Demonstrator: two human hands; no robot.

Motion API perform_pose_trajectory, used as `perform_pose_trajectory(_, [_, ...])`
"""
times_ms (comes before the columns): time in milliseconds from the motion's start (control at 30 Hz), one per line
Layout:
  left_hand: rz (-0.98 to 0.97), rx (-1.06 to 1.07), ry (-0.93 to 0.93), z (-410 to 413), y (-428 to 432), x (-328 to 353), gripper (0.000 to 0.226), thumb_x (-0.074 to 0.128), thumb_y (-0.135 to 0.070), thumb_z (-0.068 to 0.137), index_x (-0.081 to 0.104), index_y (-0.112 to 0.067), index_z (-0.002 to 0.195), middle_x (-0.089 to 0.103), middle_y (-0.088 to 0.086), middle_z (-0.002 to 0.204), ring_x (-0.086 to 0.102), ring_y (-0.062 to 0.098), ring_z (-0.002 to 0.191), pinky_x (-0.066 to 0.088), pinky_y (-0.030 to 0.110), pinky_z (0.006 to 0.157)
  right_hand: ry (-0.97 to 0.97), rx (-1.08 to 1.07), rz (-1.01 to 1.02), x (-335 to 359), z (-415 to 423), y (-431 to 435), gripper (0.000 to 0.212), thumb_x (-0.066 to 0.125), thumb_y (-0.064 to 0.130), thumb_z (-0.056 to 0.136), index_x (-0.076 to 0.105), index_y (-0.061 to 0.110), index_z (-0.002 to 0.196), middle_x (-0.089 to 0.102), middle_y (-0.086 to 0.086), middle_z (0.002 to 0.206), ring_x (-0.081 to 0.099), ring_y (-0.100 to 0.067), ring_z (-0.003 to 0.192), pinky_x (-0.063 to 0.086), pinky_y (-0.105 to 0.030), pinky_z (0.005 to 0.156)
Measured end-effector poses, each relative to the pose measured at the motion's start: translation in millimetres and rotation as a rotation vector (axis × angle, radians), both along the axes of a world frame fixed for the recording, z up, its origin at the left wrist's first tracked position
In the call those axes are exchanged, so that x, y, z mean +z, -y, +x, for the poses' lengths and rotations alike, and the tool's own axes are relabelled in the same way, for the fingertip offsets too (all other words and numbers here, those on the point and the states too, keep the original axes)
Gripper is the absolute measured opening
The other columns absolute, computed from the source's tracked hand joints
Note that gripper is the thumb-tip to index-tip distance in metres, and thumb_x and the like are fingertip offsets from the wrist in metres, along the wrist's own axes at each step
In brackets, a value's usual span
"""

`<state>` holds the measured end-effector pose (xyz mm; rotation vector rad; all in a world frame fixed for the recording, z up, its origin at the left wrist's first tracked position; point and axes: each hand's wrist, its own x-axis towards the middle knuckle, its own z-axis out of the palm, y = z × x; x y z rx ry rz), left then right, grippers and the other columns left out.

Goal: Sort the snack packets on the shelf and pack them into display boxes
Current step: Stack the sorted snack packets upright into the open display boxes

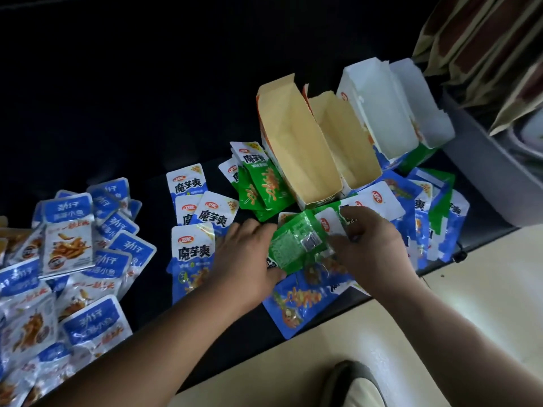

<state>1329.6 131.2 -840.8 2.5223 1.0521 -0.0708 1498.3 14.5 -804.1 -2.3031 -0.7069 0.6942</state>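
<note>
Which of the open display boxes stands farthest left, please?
The tan-lined box with the orange outside, beside the green packets; the other boxes stand to its right.

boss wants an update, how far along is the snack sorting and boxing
Partly sorted: fish packets lie heaped on the left, blue packets are stacked mid-shelf, and a green pile sits beside the display boxes. In hand: the left hand and right hand grip green packets. Left: the mixed heap on the right, and all the boxing, since the display boxes look empty.
</note>
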Motion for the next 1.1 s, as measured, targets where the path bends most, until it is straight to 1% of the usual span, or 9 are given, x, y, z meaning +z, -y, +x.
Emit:
perform_pose_trajectory(33, [-0.027, 0.033, 0.029, 0, 1, 2, 0.079, 0.081, -0.051, 0.082, 0.046, -0.028, 0.149, 0.052, -0.003, 0.132, 0.046, 0.023, 0.126, 0.039, 0.041, 0.104, -0.048, -0.012, 0.034, 1, 2, -3, 0.012, 0.073, 0.016, 0.090, 0.073, 0.023, 0.100, 0.062, 0.017, 0.064, 0.057, 0.001, 0.056, 0.042, -0.014, 0.054])
perform_pose_trajectory(100, [-0.087, 0.123, 0.165, -5, 1, 3, 0.067, 0.085, -0.044, 0.080, 0.057, -0.023, 0.137, 0.060, -0.004, 0.123, 0.058, 0.022, 0.115, 0.046, 0.043, 0.098, -0.121, -0.028, 0.101, 2, 5, -3, 0.020, 0.072, 0.015, 0.092, 0.065, 0.009, 0.073, 0.048, 0.012, 0.051, 0.040, -0.007, 0.045, 0.034, -0.015, 0.046])
perform_pose_trajectory(233, [-0.320, 0.342, 0.464, -15, 0, 22, 0.016, 0.079, -0.026, 0.091, 0.066, -0.033, 0.097, 0.073, -0.015, 0.089, 0.069, 0.000, 0.082, 0.057, 0.030, 0.073, -0.297, -0.105, 0.303, 17, 8, 8, 0.025, 0.069, 0.032, 0.097, 0.063, 0.011, 0.083, 0.053, -0.006, 0.063, 0.048, -0.015, 0.056, 0.044, -0.034, 0.057])
perform_pose_trajectory(367, [-0.523, 0.424, 0.659, -16, 6, 55, 0.006, 0.075, -0.020, 0.094, 0.071, -0.025, 0.095, 0.078, -0.011, 0.087, 0.074, 0.007, 0.082, 0.059, 0.027, 0.075, -0.562, -0.263, 0.471, 30, 11, 14, 0.024, 0.074, 0.032, 0.095, 0.064, 0.010, 0.091, 0.075, -0.015, 0.090, 0.075, -0.035, 0.084, 0.064, -0.045, 0.075])
perform_pose_trajectory(433, [-0.473, 0.365, 0.715, -18, 11, 65, 0.004, 0.072, -0.022, 0.096, 0.069, -0.025, 0.097, 0.076, -0.015, 0.086, 0.073, 0.004, 0.079, 0.056, 0.018, 0.070, -0.553, -0.299, 0.461, 33, 8, 13, 0.022, 0.077, 0.030, 0.093, 0.069, 0.009, 0.095, 0.075, -0.021, 0.095, 0.076, -0.037, 0.084, 0.065, -0.044, 0.072])
perform_pose_trajectory(567, [0.051, 0.019, 0.521, -24, 16, 63, 0.010, 0.065, -0.035, 0.100, 0.067, -0.029, 0.107, 0.061, -0.028, 0.078, 0.059, -0.007, 0.067, 0.041, 0.009, 0.056, -0.523, -0.249, 0.431, 35, -3, 8, 0.018, 0.075, 0.033, 0.093, 0.078, 0.015, 0.093, 0.075, -0.020, 0.095, 0.074, -0.037, 0.082, 0.065, -0.051, 0.067])
perform_pose_trajectory(667, [0.105, -0.140, 0.496, -30, 21, 45, 0.021, 0.062, -0.034, 0.103, 0.070, -0.030, 0.122, 0.066, -0.019, 0.110, 0.067, 0.004, 0.081, 0.055, 0.031, 0.059, -0.557, -0.202, 0.466, 38, -9, 2, 0.023, 0.069, 0.033, 0.097, 0.078, 0.012, 0.094, 0.078, -0.014, 0.092, 0.076, -0.034, 0.085, 0.065, -0.049, 0.075])
perform_pose_trajectory(900, [0.216, -0.255, 0.509, -30, 32, 42, 0.022, 0.072, -0.025, 0.096, 0.076, -0.018, 0.116, 0.065, -0.006, 0.106, 0.062, 0.019, 0.090, 0.054, 0.039, 0.067, -0.740, -0.226, 0.500, 39, -20, 0, 0.029, 0.060, 0.037, 0.101, 0.075, 0.013, 0.101, 0.078, -0.014, 0.104, 0.075, -0.036, 0.101, 0.056, -0.061, 0.096])
perform_pose_trajectory(1100, [-0.584, 0.325, 0.732, -26, 25, 50, 0.011, 0.065, -0.019, 0.101, 0.074, -0.026, 0.099, 0.077, -0.006, 0.090, 0.073, 0.020, 0.087, 0.057, 0.039, 0.079, -0.650, -0.225, 0.480, 27, -20, 5, 0.032, 0.053, 0.040, 0.105, 0.078, 0.021, 0.104, 0.072, -0.022, 0.112, 0.071, -0.042, 0.104, 0.060, -0.056, 0.092])
